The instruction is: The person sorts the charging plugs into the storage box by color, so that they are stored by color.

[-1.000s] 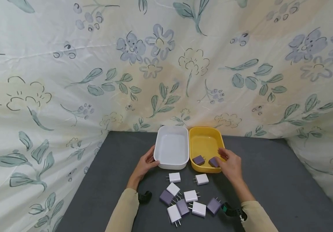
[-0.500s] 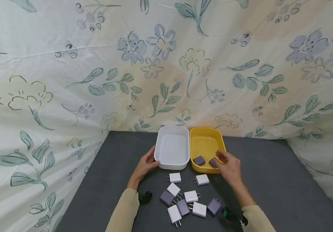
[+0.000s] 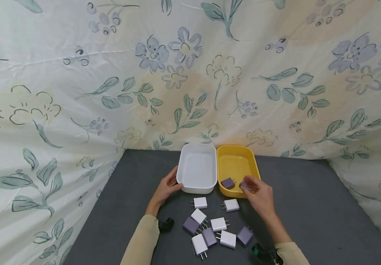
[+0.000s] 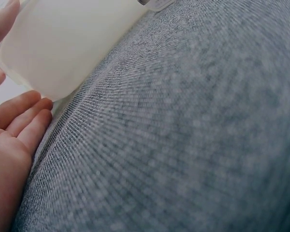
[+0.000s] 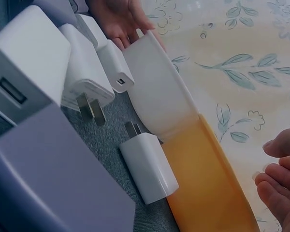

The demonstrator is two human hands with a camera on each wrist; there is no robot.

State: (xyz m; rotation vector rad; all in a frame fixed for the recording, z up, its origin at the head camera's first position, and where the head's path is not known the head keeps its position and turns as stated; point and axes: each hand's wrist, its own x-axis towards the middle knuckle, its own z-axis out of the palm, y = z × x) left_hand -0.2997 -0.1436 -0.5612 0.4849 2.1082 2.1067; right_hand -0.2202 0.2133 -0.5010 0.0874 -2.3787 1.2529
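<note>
The white tray (image 3: 198, 190) stands at the back of the table. My left hand (image 3: 165, 190) holds its front-left corner, thumb at the front near the rim and fingers along the side. Against its right side stands the yellow tray (image 3: 236, 165). Two purple chargers lie in the yellow tray, one of them (image 3: 227, 183) in plain sight, the other (image 3: 243, 186) partly covered by fingers. My right hand (image 3: 260, 195) is over the tray's front-right corner. In the right wrist view its thumb and fingers are apart, with nothing visible between them.
In front of the trays, white chargers (image 3: 227, 239) and purple chargers (image 3: 245, 235) lie scattered on the dark grey table (image 3: 310, 206), some touching, prongs pointing various ways. A flowered cloth (image 3: 190, 92) hangs behind the table and down its sides.
My right hand has moved a little left and toward me, covering more of the right-hand purple charger. The left hand, the trays and the chargers on the table stay where they were.
</note>
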